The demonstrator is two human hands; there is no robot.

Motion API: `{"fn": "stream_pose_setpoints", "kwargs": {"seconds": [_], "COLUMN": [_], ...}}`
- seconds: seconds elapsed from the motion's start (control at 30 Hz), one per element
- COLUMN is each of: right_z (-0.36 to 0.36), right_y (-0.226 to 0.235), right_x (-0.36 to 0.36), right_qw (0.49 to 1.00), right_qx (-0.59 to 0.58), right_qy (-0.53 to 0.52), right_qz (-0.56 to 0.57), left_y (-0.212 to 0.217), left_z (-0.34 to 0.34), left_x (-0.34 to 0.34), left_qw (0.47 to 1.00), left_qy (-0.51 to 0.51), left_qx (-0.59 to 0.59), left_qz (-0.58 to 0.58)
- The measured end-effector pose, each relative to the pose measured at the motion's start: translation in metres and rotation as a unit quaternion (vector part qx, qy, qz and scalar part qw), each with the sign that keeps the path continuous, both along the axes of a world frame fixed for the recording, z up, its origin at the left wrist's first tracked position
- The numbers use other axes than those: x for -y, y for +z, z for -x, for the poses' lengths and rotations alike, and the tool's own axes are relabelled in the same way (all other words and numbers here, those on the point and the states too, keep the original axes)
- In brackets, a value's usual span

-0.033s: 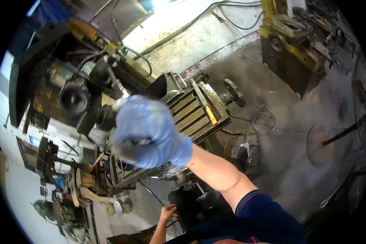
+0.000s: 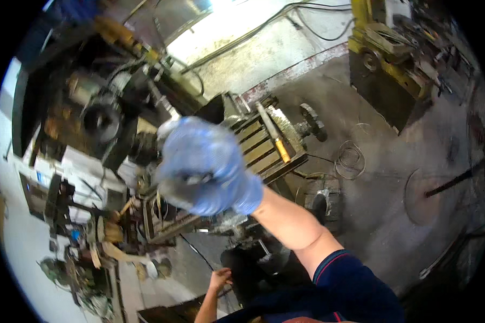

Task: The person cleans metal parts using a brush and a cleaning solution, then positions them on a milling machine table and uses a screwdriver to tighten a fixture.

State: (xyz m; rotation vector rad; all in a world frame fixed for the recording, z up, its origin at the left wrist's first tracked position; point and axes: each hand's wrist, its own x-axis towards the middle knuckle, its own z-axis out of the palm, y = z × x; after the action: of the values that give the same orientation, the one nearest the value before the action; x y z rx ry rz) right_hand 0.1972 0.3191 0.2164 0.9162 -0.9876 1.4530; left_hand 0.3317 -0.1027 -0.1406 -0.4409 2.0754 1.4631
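My right hand (image 2: 202, 167), in a blue knitted glove, is raised in front of the machine. Its fingers are curled into a fist and smeared by motion. A dark patch shows between them, too blurred to tell what, if anything, they hold. Just beyond the fist lies the end of a pale metal bar (image 2: 164, 102); I cannot tell whether they touch. Behind the hand is the slotted machine table (image 2: 256, 148), with a file (image 2: 272, 129) with an orange handle lying on it. My bare left hand (image 2: 221, 278) is low, beside dark trousers, its fingers curled and partly hidden.
A round, dark machine head (image 2: 101, 123) stands at the left. A handwheel (image 2: 312, 122) sticks out from the table's far end. At the upper right is a yellow and dark machine (image 2: 385, 81). Coiled wire (image 2: 350, 160) lies on the floor. Cluttered equipment (image 2: 105, 231) lines the left side.
My right fist has shifted a little to the right and up, still curled. The view has tilted slightly. My left hand stays low, in nearly the same place.
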Motion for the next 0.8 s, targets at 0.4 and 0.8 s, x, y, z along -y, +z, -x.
{"fn": "stream_pose_setpoints", "kwargs": {"seconds": [0.4,0.8], "right_z": [0.005,0.003], "right_y": [-0.033,-0.050], "right_x": [0.003,0.007], "right_qw": [0.994,0.983], "right_qx": [0.058,0.122], "right_qy": [-0.068,-0.118], "right_qz": [-0.064,-0.077], "left_y": [-0.045,-0.047], "left_z": [-0.036,-0.027], "left_x": [0.004,0.008], "left_qw": [0.990,0.989], "left_qy": [0.138,0.140], "left_qx": [-0.033,-0.042], "left_qz": [-0.003,-0.007]}}
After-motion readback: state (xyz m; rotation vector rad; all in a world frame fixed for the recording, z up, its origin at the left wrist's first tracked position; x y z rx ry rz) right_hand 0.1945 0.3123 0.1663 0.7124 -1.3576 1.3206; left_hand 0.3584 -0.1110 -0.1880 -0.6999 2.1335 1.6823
